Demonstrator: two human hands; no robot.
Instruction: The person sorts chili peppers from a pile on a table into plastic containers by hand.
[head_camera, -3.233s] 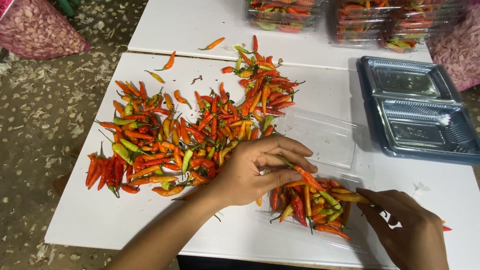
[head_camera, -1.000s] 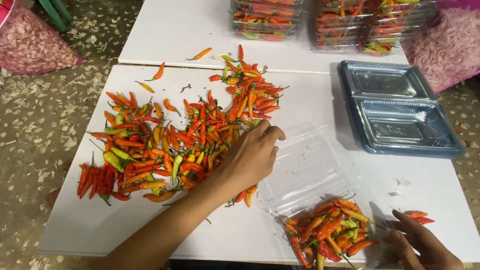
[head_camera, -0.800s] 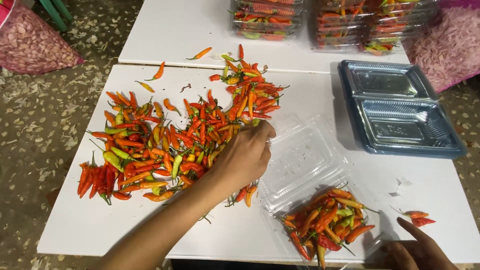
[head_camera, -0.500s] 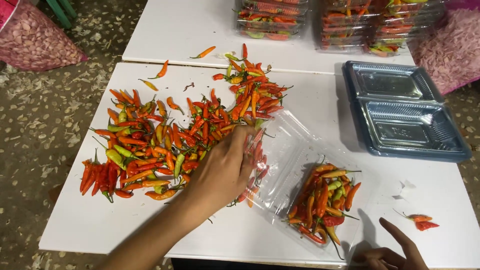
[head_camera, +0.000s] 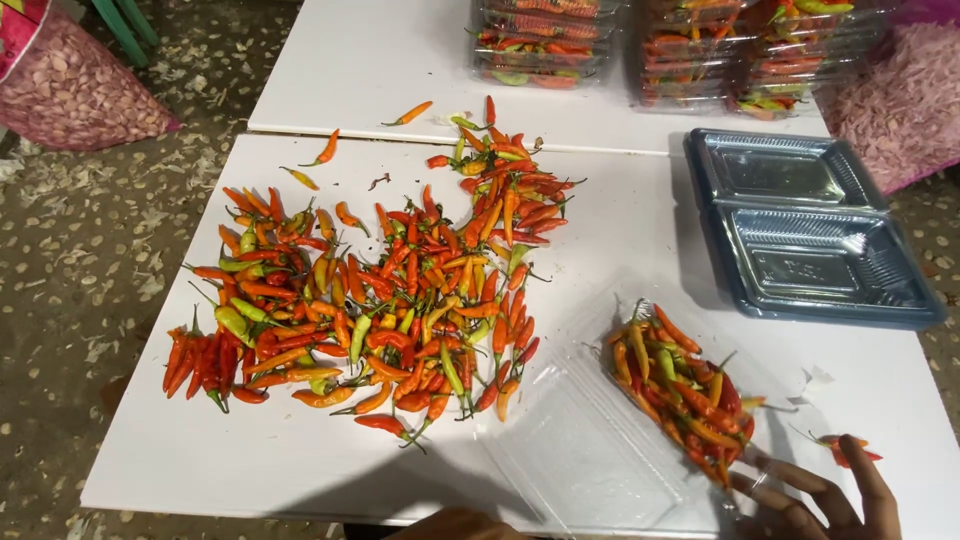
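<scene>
Right hand (head_camera: 815, 495): lower right of frame, fingers spread, touching the clear clamshell tray (head_camera: 640, 420) holding chillies.
Left hand (head_camera: 455, 525): bottom edge, only a sliver shows; grip cannot be told.
Loose chilli pile (head_camera: 380, 290): centre left on the white tabletop (head_camera: 620, 220).

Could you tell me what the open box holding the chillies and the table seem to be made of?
The box looks like thin clear plastic: glossy, see-through, with moulded ridges. The table has a smooth matt white top, perhaps laminate or painted board; the look leaves that open.
</scene>
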